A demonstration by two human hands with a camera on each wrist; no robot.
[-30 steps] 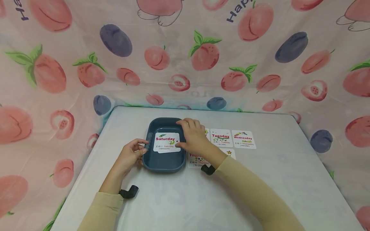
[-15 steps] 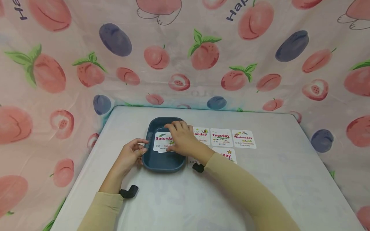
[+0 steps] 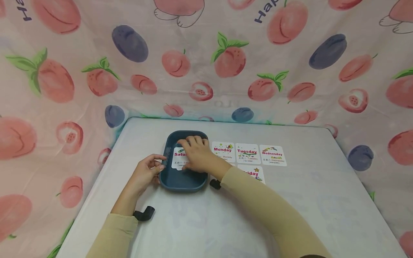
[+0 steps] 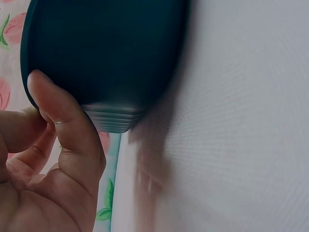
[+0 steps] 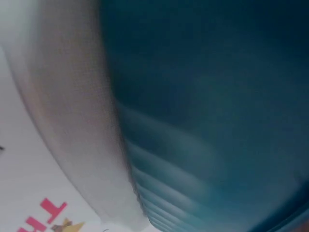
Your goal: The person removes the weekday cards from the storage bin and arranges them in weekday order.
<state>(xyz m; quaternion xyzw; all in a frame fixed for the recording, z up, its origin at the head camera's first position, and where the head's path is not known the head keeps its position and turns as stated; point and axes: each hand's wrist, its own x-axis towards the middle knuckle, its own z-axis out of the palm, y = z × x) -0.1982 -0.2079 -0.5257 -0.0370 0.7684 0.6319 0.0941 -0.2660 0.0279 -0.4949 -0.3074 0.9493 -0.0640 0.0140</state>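
Observation:
A dark blue tray [image 3: 184,182] stands on the white table. My left hand [image 3: 145,172] grips its left rim; in the left wrist view the thumb [image 4: 58,104] lies against the tray's outer wall [image 4: 111,53]. Inside the tray lies a white Saturday card [image 3: 178,160], with the edge of another card showing beneath it. My right hand [image 3: 199,154] is over the card's right half, fingers spread and thumb near its lower edge. Whether the fingertips touch the card is hidden. The right wrist view holds mostly the tray's ridged side wall [image 5: 169,179].
Right of the tray, Monday [image 3: 222,151], Tuesday [image 3: 247,153] and Wednesday [image 3: 273,155] cards lie in a row. Below them is a Friday card [image 3: 255,174], partly behind the right sleeve [image 3: 258,200]. A Thursday card [image 5: 24,169] lies beside the tray, mostly covered in the head view.
My right hand has moved left from the tray's right rim to over the Saturday card, uncovering the Monday card. The left hand and the tray have stayed in place.

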